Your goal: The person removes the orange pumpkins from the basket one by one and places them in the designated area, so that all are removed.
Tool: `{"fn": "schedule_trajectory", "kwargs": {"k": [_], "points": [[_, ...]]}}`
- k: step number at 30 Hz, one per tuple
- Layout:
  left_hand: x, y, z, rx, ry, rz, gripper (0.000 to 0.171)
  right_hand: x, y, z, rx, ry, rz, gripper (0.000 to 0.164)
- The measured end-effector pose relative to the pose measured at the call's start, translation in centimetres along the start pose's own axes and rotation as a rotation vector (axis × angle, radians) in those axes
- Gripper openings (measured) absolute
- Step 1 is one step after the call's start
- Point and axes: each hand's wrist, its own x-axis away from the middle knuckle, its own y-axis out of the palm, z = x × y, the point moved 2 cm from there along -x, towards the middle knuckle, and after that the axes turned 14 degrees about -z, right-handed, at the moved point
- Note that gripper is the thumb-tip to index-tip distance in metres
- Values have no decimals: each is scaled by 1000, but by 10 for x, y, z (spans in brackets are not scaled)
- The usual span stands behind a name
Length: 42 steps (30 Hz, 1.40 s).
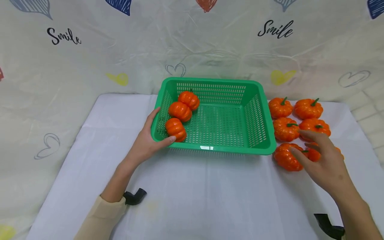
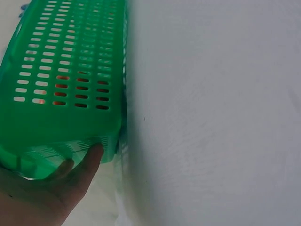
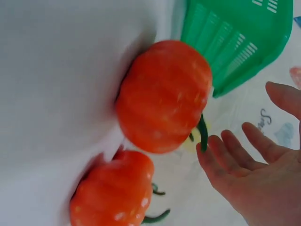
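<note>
A green plastic basket (image 1: 222,125) with slotted walls sits at the back of the table. My left hand (image 1: 145,141) holds its left end, thumb over the front rim and fingers along the outer wall. Inside, at the left, lie three orange pumpkins (image 1: 175,129). To the right of the basket, several more small pumpkins with green stems stand in two columns. Above the front ones hovers my right hand (image 1: 327,163), fingers spread and holding nothing. The front-left pumpkin (image 3: 164,96) is nearest its thumb; another pumpkin (image 1: 313,152) is partly hidden behind the hand.
A white cloth (image 1: 204,193) covers the table. Behind it hangs a pale printed sheet (image 1: 192,40) with hearts and lettering. Black curved pieces (image 1: 136,196) sit at both wrists.
</note>
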Motion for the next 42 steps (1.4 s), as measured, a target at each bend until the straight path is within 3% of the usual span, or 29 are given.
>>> {"fn": "schedule_trajectory", "kwargs": {"k": [6, 12, 20, 26, 32, 35, 39, 42], "points": [[0, -1, 0, -6, -6, -2, 103, -12, 15, -25, -53, -124, -2, 56], [1, -1, 0, -3, -22, -5, 103, -18, 24, -37, -112, -198, -48, 66], [2, -1, 2, -35, -33, -23, 106, -19, 36, -41, -84, -185, -136, 81], [4, -6, 6, -124, -27, -24, 107, -19, 41, -45, -65, -175, -156, 83], [3, -11, 18, -309, -68, 49, 104, -19, 42, -45, -63, -162, -173, 83], [1, -11, 27, -380, -55, 108, 100, -18, 42, -44, -68, -143, -192, 84], [-1, -10, 39, -474, 16, 204, 86, -17, 43, -43, -77, -127, -207, 85], [-4, -8, 49, -538, 89, 231, 74, -17, 43, -43, -78, -131, -203, 85]]}}
